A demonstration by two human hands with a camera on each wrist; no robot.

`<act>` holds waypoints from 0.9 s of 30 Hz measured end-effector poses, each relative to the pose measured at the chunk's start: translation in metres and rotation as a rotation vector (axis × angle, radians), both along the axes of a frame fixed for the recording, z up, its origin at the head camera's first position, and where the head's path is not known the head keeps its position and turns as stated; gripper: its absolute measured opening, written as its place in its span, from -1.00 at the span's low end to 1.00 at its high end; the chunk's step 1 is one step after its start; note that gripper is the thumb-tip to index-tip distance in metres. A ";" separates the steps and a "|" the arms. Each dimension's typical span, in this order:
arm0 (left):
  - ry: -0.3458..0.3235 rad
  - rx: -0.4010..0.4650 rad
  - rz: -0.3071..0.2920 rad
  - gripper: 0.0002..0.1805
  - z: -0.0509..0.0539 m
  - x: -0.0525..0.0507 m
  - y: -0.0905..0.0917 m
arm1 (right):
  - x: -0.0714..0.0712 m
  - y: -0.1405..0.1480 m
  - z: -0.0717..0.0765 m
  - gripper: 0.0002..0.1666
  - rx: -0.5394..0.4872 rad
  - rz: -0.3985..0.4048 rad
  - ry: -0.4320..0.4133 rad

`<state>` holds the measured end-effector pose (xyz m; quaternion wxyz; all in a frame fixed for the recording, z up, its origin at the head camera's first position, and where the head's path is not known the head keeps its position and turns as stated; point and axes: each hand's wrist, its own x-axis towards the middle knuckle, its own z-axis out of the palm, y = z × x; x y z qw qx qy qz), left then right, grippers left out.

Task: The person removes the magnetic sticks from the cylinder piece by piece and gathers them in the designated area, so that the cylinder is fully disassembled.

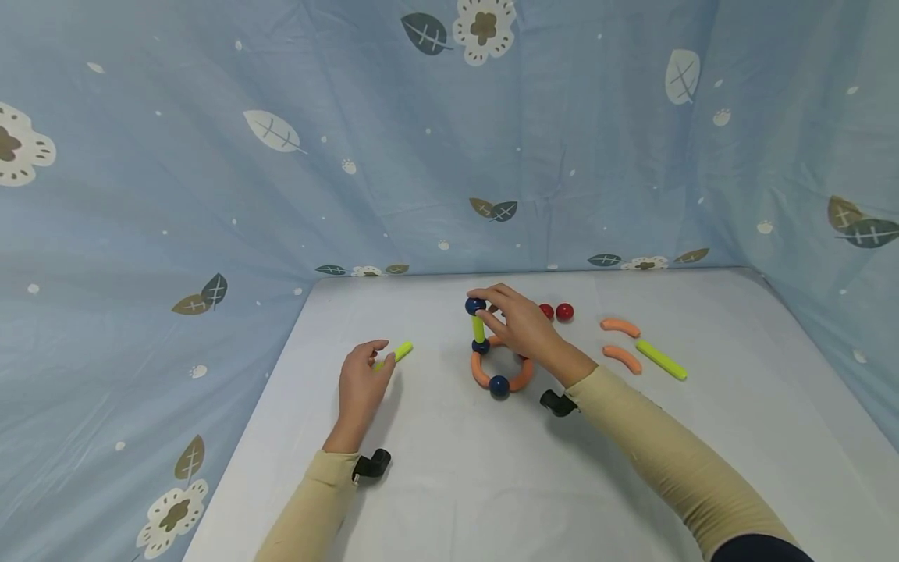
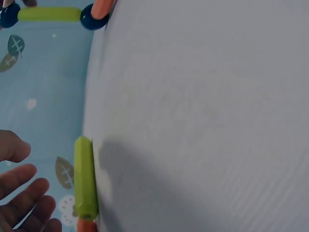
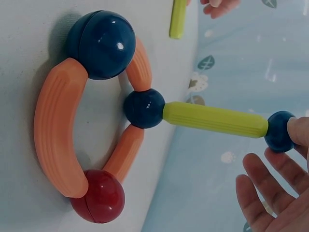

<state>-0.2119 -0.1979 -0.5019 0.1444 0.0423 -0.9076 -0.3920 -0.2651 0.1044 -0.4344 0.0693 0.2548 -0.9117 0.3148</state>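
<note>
My right hand (image 1: 523,324) pinches a dark blue ball (image 3: 279,131) between thumb and fingers. That ball tops an upright green stick (image 3: 215,119), whose lower end meets another blue ball (image 3: 144,108) in a ring lying on the table. Curved orange sticks (image 3: 60,128), blue balls and a red ball (image 3: 99,196) make up this ring. Over the table's left part is my left hand (image 1: 361,386), fingers spread and holding nothing. Beside it lies a loose green stick (image 2: 86,179), apart from the fingers in the left wrist view, with an orange piece (image 2: 87,225) partly hidden behind it.
Two loose red balls (image 1: 565,312) sit behind my right hand, one partly covered. To the right lie two curved orange sticks (image 1: 622,359) and a green stick (image 1: 662,360). A blue patterned cloth (image 1: 421,156) hangs behind the white table (image 1: 449,476).
</note>
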 end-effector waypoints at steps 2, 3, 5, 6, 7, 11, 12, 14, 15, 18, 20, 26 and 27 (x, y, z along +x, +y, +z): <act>-0.002 -0.005 -0.016 -0.66 -0.002 0.001 0.005 | 0.000 0.000 0.000 -0.50 0.000 0.000 0.000; -0.002 -0.004 -0.027 -0.66 -0.003 0.002 0.008 | 0.000 0.000 0.001 -0.50 -0.001 0.000 0.000; 0.011 -0.002 -0.044 -0.67 -0.006 0.002 0.012 | 0.000 0.000 0.001 -0.50 0.000 0.001 0.002; 0.022 0.002 -0.051 -0.68 -0.007 0.002 0.014 | 0.000 0.000 0.001 -0.50 0.000 0.001 0.003; 0.031 0.004 -0.059 -0.68 -0.008 0.002 0.016 | 0.000 0.000 0.001 -0.50 -0.001 0.001 0.004; 0.077 0.026 -0.099 -0.68 -0.008 0.003 0.025 | 0.001 0.000 0.002 -0.51 -0.003 -0.001 0.008; 0.086 0.032 -0.108 -0.67 -0.008 0.003 0.027 | 0.001 0.000 0.002 -0.51 -0.002 -0.002 0.008; 0.104 0.041 -0.126 -0.66 -0.007 0.003 0.033 | 0.001 0.000 0.002 -0.51 0.000 -0.003 0.009; 0.112 0.051 -0.136 -0.66 -0.007 0.002 0.036 | 0.001 0.000 0.002 -0.51 0.003 -0.004 0.009; 0.121 0.066 -0.156 -0.66 -0.006 -0.001 0.047 | 0.001 0.000 0.001 -0.51 0.005 -0.011 0.013; 0.118 0.083 -0.163 -0.66 -0.006 -0.004 0.055 | 0.001 0.000 0.001 -0.51 0.004 -0.012 0.018; 0.073 0.118 -0.181 -0.64 -0.008 -0.011 0.075 | 0.001 -0.001 -0.001 -0.50 -0.010 -0.007 0.018; 0.069 0.120 -0.188 -0.63 -0.008 -0.012 0.077 | 0.001 -0.001 -0.001 -0.50 -0.012 -0.007 0.017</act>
